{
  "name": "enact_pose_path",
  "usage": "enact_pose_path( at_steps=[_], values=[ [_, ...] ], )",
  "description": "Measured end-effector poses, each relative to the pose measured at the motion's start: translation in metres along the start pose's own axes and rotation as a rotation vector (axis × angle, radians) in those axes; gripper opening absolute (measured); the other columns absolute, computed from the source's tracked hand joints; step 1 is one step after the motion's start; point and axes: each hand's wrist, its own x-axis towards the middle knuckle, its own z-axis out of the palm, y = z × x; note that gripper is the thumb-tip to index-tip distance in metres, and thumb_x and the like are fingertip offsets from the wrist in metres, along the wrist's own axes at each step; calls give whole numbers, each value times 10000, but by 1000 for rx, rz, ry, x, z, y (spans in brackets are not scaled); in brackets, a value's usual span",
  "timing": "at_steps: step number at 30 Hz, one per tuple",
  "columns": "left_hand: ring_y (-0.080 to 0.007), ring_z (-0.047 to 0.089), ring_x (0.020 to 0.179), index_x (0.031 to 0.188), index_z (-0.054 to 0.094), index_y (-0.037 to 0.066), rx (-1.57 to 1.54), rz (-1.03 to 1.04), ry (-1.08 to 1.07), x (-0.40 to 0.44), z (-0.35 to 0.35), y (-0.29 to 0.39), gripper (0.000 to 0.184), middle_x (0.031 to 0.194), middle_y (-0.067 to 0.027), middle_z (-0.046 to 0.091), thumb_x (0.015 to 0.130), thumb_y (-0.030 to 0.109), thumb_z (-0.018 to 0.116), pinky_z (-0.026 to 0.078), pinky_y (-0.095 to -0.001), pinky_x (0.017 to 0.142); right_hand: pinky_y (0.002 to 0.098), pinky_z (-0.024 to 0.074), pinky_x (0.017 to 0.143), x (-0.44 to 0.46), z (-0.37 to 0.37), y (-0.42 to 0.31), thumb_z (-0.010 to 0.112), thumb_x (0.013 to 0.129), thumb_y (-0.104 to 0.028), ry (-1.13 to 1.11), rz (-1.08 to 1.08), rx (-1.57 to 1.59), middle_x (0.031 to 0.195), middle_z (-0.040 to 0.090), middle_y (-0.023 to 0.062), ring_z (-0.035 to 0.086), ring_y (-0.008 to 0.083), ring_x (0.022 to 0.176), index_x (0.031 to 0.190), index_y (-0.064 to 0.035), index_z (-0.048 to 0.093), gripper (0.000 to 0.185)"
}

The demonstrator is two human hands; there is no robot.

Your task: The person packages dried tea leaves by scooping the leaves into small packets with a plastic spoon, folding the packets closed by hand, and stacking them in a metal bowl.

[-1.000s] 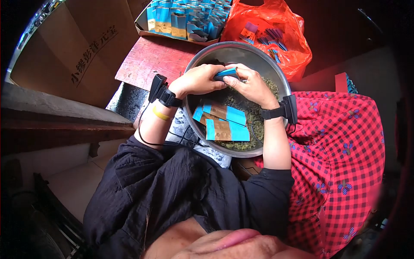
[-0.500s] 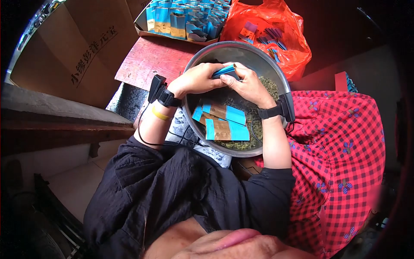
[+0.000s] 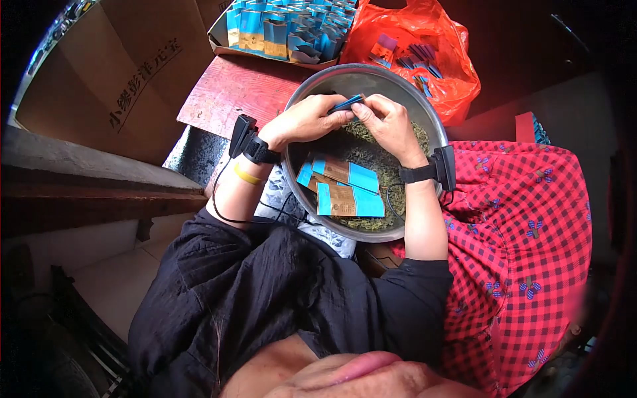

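Note:
Above the far part of a metal basin (image 3: 432, 119), my left hand (image 3: 310, 119) is closed on a small blue packet (image 3: 348, 103). The fingers of my right hand (image 3: 388, 126) pinch the packet's other end, near its edge. It is held tilted, and my fingers cover much of it. Dried green leaves (image 3: 361, 222) cover the basin's bottom. On them, at the near left side, lie several flat blue-and-gold packets (image 3: 350, 200), overlapping one another.
Behind the basin, a carton (image 3: 219, 45) full of upright blue packets (image 3: 275, 33) stands on a red wooden board (image 3: 229, 93). A red plastic bag (image 3: 458, 73) holds more packets. A large cardboard box (image 3: 93, 73) is at left; red checked cloth (image 3: 524, 232) at right.
My right hand has shifted slightly right, its fingers now pinching the packet's end. The packet has turned and shows a narrower side. The packets in the basin have stayed put.

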Motion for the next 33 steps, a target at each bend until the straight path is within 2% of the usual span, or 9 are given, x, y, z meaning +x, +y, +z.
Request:
enact_pose_path(
  at_steps=[20, 28, 33],
  values=[
    [-127, 550, 719, 1001, 577, -4, 63, 17, 5, 0, 0, -1, 244, 750, -38, 582, 982, 233, 523, 462, -291, 668, 350, 468, 600, -1, -2, -1, 659, 893, -302, -47, 43, -36, 755, 604, 142, 590, 247, 641, 879, 11, 627, 315],
    [-126, 556, 745, 1089, 575, -5, 31, -4, 11, 1, 1, -4, 277, 797, -43, 588, 988, 247, 521, 477, -285, 699, 338, 472, 607, -1, -1, -2, 650, 901, -262, -21, 2, -11, 792, 598, 130, 594, 241, 655, 886, 24, 619, 288],
    [-120, 552, 743, 1087, 578, -6, 23, 5, 11, 2, 2, -6, 273, 797, -44, 591, 987, 242, 523, 475, -285, 693, 337, 471, 608, -1, -1, -2, 650, 901, -255, -10, -14, -15, 791, 591, 126, 591, 239, 654, 886, 25, 619, 282]
  ],
)
